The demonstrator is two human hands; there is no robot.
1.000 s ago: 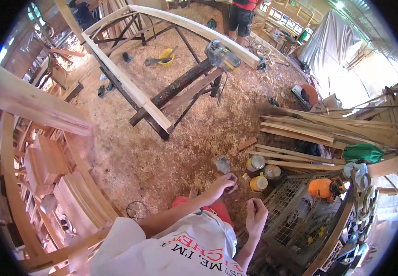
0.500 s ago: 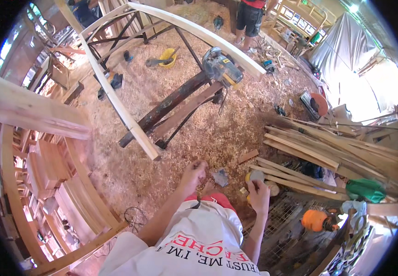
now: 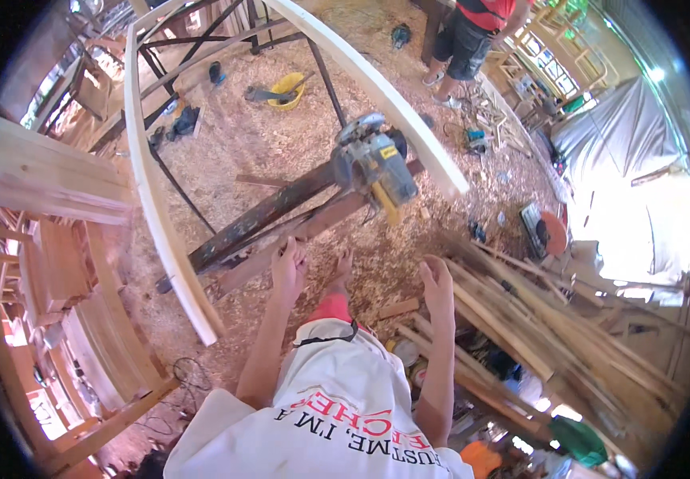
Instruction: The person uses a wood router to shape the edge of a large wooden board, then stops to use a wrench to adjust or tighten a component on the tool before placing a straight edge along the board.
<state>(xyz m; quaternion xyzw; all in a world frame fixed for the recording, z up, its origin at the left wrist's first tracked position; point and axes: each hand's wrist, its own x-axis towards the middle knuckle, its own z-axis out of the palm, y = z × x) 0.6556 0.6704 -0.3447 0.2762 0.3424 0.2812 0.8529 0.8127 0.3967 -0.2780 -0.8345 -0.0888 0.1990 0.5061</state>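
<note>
From the head view, the person stands on a floor of shavings (image 3: pixel 281 152), both arms raised ahead. The left hand (image 3: pixel 289 267) is loosely curled and holds nothing, hovering just short of the dark beam (image 3: pixel 265 217) that slants across the stand. The right hand (image 3: pixel 437 281) is spread, fingers apart, also holding nothing, above the near end of a heap of sticks (image 3: pixel 552 335). The power saw (image 3: pixel 373 166) sits on the upper end of that beam, well ahead of both hands, under a long pale plank (image 3: pixel 377 84). A second plank (image 3: pixel 161 223) runs down the left.

Reaching for the saw well, I judge, means stepping closer first, feet clear of the sticks, and taking it by the handle rather than the blade side. Another person (image 3: pixel 472 32) stands beyond.
</note>
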